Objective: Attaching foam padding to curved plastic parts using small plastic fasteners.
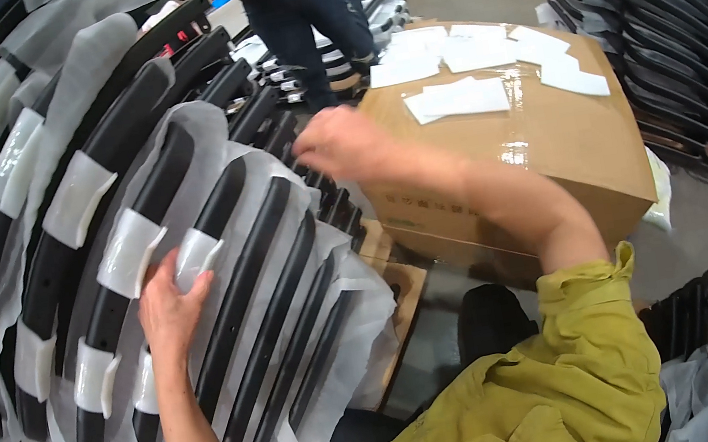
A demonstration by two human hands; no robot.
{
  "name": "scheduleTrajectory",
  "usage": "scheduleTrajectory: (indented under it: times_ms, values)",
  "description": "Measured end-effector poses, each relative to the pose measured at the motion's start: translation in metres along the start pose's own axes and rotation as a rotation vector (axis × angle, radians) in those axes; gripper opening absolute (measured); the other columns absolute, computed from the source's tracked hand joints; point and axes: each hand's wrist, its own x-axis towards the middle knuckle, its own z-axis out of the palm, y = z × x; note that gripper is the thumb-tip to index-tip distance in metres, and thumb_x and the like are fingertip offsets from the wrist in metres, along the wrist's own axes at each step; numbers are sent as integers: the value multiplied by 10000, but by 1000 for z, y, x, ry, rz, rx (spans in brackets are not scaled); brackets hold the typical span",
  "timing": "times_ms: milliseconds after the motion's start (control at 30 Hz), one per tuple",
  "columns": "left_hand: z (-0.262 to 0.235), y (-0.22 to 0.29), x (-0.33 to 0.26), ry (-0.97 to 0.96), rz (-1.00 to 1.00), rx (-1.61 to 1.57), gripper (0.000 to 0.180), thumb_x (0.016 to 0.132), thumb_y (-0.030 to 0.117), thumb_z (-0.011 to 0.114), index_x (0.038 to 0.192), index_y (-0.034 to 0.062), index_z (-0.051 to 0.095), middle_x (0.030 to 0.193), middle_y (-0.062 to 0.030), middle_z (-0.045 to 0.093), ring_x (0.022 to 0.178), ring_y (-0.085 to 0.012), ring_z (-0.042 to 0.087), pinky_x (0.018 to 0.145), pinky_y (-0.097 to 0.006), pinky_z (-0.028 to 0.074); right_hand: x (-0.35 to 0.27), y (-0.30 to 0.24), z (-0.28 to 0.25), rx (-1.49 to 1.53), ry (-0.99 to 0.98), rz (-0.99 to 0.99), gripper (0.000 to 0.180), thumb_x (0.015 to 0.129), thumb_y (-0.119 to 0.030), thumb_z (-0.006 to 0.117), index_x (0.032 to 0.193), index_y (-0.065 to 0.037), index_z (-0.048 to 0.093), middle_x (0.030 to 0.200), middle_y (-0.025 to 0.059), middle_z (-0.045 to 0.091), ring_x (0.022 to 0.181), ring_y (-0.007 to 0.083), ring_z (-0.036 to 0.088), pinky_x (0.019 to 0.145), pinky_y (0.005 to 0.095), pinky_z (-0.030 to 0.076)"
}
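A fan of black curved bars (233, 277), each banded or sheeted in white foam wrap (123, 253), fills the left. A cardboard box (546, 144) carries paper sheets (460, 98). The left hand (168, 306) presses flat, fingers spread, on one wrapped bar; the right hand (342, 144) hovers above, blurred, perhaps loosely curled.

Cardboard box (564, 141), white paper sheets (477, 63)

I see black curved bars (236, 267) banded with translucent white foam wrap (129, 249). My sleeve (570, 353) is olive-yellow. The cardboard box (583, 148) is plain brown, with white paper sheets (464, 97) on top. A nearby person's trousers (312, 15) are dark blue.
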Motion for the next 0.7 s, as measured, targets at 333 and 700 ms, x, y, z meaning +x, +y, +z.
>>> scheduleTrajectory:
  times_ms: [333,700]
  values:
    - [4,7,7,-55,-31,99,444,644,339,667,851,-38,554,736,-233,583,753,-362,576,682,-406,447,-95,190,-98,-466,-470,772,500,609,-387,691,992,-80,591,1010,128,579,956,265,539,784,370,432]
    - [24,17,-15,447,247,217,437,684,233,669,1032,6,534,967,-159,573,917,-326,534,794,-382,412,-94,162,-134,-354,-332,552,313,657,-157,653,909,20,596,843,159,606,800,285,566,718,329,445]
